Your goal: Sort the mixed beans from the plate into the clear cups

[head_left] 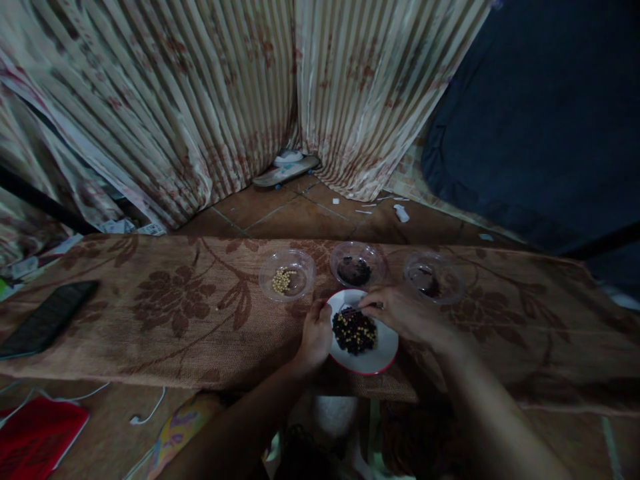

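A white plate with a red rim (380,359) holds a heap of mixed dark and pale beans (354,331). My left hand (315,333) grips the plate's left edge, fingers curled. My right hand (400,312) hovers over the plate's far side, fingers pinched on a thin dark tool, likely tweezers (363,308), pointing into the beans. Beyond the plate stand three clear bowls: the left bowl (287,275) with pale beans, the middle bowl (357,265) with dark beans, and the right bowl (433,277) with a few dark beans.
All stands on a low surface under a brown flowered cloth (175,307). A dark phone (47,319) lies at its left end. Striped curtains (200,100), a sandal (285,170) on floor tiles, a white cable (145,413) and a red item (37,437) surround it.
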`<state>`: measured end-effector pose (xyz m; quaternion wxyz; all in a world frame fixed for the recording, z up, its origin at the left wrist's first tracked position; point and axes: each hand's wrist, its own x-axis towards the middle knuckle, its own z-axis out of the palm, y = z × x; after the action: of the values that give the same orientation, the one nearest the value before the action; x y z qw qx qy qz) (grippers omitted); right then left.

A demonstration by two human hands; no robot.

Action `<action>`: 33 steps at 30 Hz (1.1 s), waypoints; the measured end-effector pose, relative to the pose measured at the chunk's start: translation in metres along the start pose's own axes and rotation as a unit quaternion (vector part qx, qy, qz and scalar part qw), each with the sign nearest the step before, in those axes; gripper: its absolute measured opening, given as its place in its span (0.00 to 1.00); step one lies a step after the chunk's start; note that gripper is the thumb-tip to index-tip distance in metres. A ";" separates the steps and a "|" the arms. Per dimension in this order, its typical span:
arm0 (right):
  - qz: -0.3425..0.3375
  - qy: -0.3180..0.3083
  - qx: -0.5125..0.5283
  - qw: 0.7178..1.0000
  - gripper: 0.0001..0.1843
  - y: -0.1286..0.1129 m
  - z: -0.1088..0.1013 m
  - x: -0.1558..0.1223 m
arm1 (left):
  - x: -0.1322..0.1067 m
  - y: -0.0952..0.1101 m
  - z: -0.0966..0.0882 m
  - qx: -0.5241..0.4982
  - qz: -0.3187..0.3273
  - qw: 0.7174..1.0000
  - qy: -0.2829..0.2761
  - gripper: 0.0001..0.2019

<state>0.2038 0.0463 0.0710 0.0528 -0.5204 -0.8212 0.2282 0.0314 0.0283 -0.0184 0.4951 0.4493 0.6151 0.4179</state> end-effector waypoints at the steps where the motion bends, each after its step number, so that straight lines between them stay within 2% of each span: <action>1: 0.000 0.001 -0.001 1.000 0.11 0.001 0.000 0.000 | 0.000 0.002 0.000 0.005 -0.003 1.000 0.001 0.13; 7: -0.004 0.004 -0.008 1.000 0.11 0.004 0.002 -0.001 | -0.002 0.008 -0.001 0.016 -0.007 1.000 0.001 0.13; 24: 0.013 0.000 -0.006 1.000 0.11 -0.001 0.000 -0.001 | -0.002 0.006 -0.001 0.006 -0.005 1.000 0.003 0.13; 33: 0.015 0.004 -0.003 1.000 0.11 -0.002 0.001 -0.001 | 0.000 0.004 -0.001 0.034 0.000 0.999 0.000 0.13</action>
<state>0.2028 0.0442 0.0712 0.0516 -0.5342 -0.8134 0.2246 0.0311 0.0288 -0.0141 0.4799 0.4657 0.6287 0.3969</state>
